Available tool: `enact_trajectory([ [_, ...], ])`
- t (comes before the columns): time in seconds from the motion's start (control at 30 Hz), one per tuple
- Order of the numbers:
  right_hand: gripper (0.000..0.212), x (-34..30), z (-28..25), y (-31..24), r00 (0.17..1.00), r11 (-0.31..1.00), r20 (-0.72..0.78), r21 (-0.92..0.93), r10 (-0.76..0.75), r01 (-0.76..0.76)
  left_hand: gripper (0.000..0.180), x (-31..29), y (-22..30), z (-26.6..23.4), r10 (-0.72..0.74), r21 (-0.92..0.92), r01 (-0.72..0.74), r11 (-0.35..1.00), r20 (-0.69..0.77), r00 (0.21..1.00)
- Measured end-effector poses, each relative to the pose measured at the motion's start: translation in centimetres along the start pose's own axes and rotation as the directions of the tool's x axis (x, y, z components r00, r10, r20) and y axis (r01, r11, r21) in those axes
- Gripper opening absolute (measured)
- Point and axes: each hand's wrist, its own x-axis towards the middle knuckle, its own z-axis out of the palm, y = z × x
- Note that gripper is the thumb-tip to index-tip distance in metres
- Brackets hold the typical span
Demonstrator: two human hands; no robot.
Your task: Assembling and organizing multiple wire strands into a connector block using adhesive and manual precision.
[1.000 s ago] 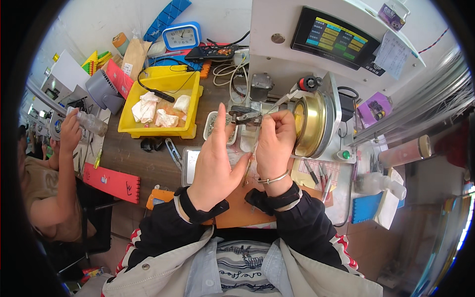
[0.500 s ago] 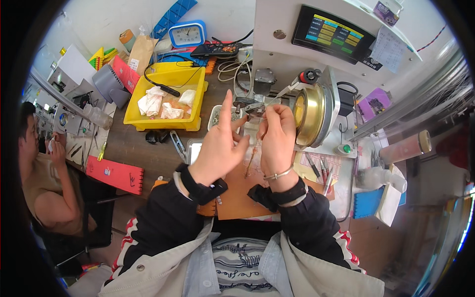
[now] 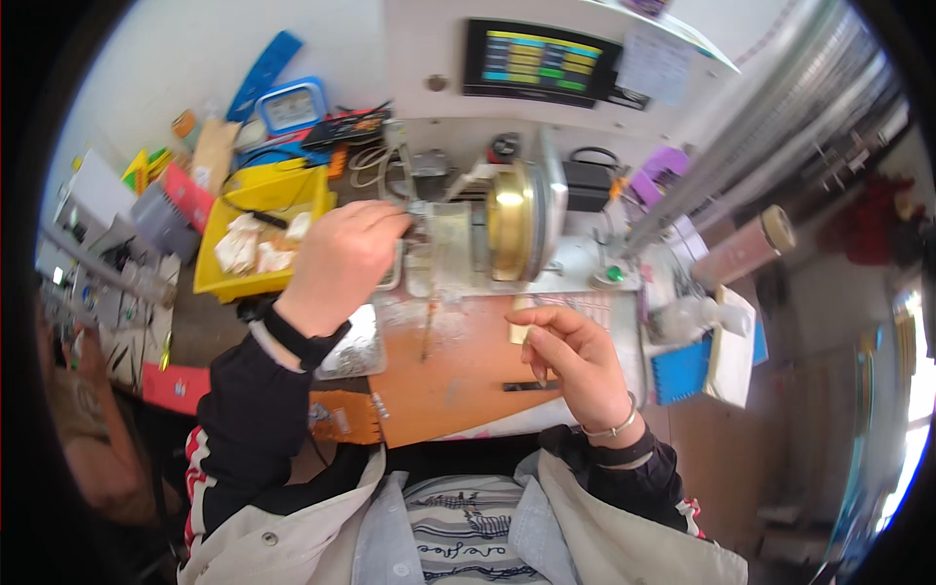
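Observation:
My left hand reaches over the bench, back up and fingers drawn together. Its fingertips touch or nearly touch a small metal fixture left of the brass wheel; whatever they grip, if anything, is hidden. Nearer to me and to the right, my right hand hovers over the orange-brown work mat. Its fingers are bent and loosely apart, with nothing visible in them. Just left of it lies a slim black tool. A thin brown stick lies below the fixture.
A yellow bin with white crumpled packets stands left. By my left wrist lies a shiny clear tray. A machine screen hangs behind the wheel. At right are a blue notebook and a pink roll. Another person sits far left.
My head view has turned, so the bench appears further left. My right hand has left the fixture and come back toward me. My left hand's raised index finger has come down to the fixture.

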Motion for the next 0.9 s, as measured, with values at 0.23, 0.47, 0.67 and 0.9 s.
enact_trajectory([
  [0.23, 0.019, 0.8, -5.1, 1.1, 0.915, 0.974, -0.377, 0.111, -0.144, 0.198, 0.028, 0.4, -0.4, 0.7, 0.062, 0.032, -0.062, 0.998, -0.011, 0.998],
  [0.47, 0.018, 0.5, -6.0, 1.3, 0.886, 0.953, -0.443, 0.183, -0.138, 0.24, 0.022, 0.1, -0.2, 1.1, 0.043, 0.033, -0.041, 0.999, -0.069, 0.997],
  [0.67, 0.014, 0.0, -3.0, 1.1, 0.95, 0.977, -0.3, 0.163, -0.082, 0.136, 0.016, 1.0, 0.3, 1.4, 0.02, 0.04, -0.014, 0.999, -0.138, 0.99],
  [0.9, 0.015, 2.1, 3.9, 0.5, 0.984, 0.998, 0.172, 0.017, 0.049, -0.053, 0.015, 0.5, -0.1, 1.6, -0.036, 0.05, 0.045, 0.998, -0.16, 0.986],
])
